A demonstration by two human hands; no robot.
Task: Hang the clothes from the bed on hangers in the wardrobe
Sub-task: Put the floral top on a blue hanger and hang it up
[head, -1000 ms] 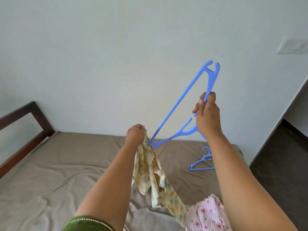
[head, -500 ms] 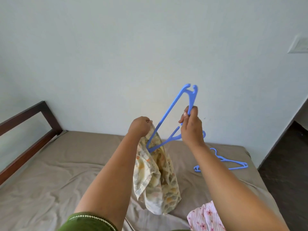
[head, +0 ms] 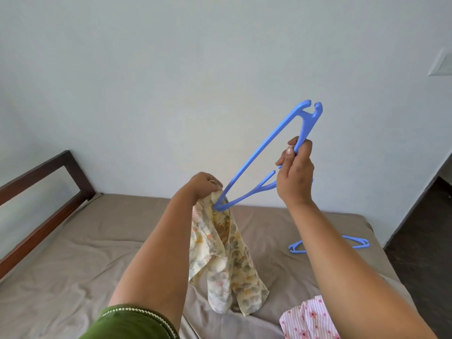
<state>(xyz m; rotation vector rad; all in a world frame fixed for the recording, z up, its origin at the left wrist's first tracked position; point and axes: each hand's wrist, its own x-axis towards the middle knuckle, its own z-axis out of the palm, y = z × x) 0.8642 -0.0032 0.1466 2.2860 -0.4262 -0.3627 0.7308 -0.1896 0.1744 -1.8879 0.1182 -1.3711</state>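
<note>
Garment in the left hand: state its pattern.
Pale cream floral print, with orange and grey motifs; head view.

Hanger [head: 256,155]: blue plastic, held up on end, its top arm pinched in the right hand [head: 294,177]; its lower tip pokes into the cloth just below the left hand [head: 204,185].
Garment [head: 225,260]: pale yellow floral cloth, bunched at the top in the left fist, hanging limp from that grip to the bed [head: 73,265].
Spare hanger [head: 329,246]: blue, flat on the sheet, well below the right hand.
Pink garment [head: 308,319]: striped, flowered, lying under the right forearm.
</note>
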